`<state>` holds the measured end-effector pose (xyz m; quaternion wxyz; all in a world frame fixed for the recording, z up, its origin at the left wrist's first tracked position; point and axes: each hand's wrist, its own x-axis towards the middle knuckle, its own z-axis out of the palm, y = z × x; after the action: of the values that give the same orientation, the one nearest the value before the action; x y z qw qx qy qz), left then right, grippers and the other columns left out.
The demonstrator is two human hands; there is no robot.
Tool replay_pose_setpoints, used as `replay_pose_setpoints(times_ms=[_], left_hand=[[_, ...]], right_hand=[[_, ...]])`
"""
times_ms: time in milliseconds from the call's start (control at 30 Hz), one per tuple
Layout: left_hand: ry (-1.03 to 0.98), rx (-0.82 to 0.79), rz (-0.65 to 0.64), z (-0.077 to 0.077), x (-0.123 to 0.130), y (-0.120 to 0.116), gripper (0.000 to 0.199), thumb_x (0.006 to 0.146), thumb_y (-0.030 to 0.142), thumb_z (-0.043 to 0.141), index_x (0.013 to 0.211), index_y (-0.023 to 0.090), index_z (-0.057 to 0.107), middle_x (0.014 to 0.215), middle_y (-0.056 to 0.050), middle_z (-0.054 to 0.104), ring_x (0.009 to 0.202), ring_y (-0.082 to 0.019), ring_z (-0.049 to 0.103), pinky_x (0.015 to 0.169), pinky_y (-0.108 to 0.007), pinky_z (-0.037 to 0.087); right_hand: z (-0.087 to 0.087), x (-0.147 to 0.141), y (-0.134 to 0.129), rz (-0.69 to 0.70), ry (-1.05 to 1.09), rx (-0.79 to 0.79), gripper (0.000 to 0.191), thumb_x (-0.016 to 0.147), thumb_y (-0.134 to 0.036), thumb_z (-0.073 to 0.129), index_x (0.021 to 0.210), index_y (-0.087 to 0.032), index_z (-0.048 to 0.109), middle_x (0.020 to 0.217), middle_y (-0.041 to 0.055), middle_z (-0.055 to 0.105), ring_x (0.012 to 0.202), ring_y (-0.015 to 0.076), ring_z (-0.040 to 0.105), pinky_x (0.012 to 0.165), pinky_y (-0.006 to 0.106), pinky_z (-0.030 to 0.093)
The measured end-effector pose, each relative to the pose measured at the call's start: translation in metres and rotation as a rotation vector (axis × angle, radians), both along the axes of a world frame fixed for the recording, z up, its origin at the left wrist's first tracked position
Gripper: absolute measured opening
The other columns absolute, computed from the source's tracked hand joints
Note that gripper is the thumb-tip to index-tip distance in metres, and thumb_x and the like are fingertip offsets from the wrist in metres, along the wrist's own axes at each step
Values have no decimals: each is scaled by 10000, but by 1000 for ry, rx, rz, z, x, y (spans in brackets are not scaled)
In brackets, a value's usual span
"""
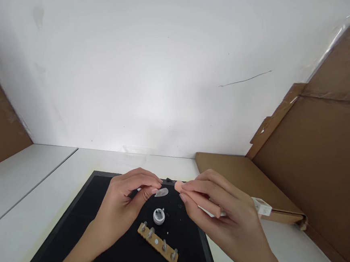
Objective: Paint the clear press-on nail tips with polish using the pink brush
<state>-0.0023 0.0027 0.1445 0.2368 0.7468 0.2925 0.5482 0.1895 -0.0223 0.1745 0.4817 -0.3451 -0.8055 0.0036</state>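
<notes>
Between thumb and fingertips, my left hand [130,195] pinches a small translucent teardrop-shaped piece [161,192]. My right hand [226,207] is closed around a peach-coloured cylindrical stick [202,201], whose rounded end points at the translucent piece without touching it. Below and between the hands, a small round white pot [159,216] with greyish contents sits on the black mat [119,240]. Nearer to me lies a tan strip [156,242] with several greyish pegs or clips standing on it.
A flat brown cardboard box [235,168] lies behind my right hand, with a small white box [262,207] beside that hand. Brown cardboard panels [330,143] stand at both sides. A white wall [146,68] rises behind the white table [95,159].
</notes>
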Motion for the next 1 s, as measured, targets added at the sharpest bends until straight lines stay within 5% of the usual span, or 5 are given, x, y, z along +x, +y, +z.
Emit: replay_pose_setpoints(times_ms=[567,1000], left_hand=[[-31,-10,81,1,-1,1,200,790,33,632,820,208,723,854,-17,723,796,-140,685,669,-205,550],[-69,50,37,0,0,1,241,774,-11,634,813,199,745,832,-13,732,755,-114,691,667,-166,548]], right_hand=[[7,5,-3,239,95,-191,268,790,-51,610,944,-260,677,726,-4,552,677,129,537,532,214,480],[2,2,0,219,120,-243,265,831,-78,593,981,-286,656,778,-5,549,717,113,542,581,186,494]])
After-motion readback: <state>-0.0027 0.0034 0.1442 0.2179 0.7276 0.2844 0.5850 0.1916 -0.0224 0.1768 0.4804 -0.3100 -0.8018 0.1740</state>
